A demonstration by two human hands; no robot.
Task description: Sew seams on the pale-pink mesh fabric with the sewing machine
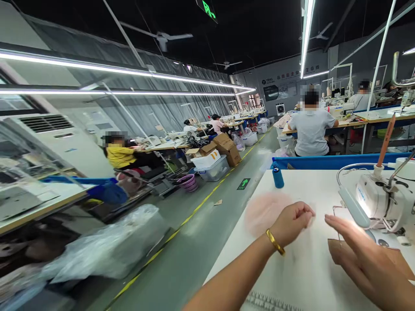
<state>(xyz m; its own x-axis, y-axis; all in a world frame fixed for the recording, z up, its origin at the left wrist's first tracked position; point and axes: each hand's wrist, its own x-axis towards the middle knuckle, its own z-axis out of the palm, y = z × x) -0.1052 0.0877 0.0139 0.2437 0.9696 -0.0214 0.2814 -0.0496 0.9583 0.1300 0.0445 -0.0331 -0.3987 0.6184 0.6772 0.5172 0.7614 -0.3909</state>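
My left hand (292, 224), with a gold bracelet (275, 242) at the wrist, hovers over the white tabletop (292, 272). Its fingers are curled together; whatever they may pinch is too small to make out. Across from it, my right hand (363, 259) has its fingers stretched out flat beside the sewing machine (376, 196). A brown flat piece (400, 261) lies under and behind the right hand, mostly hidden by it. Left of my left hand spreads a round, pale pink sheer patch (264, 214). Farther back stands a small blue cylinder (278, 176).
A clear ruler (267, 301) lies at the table's near edge. Along the far edge runs a blue cloth trough (337, 162). To the left is an aisle with a yellow floor line (197, 207) and a plastic-wrapped bundle (113, 246). A co-worker (311, 129) sits ahead.
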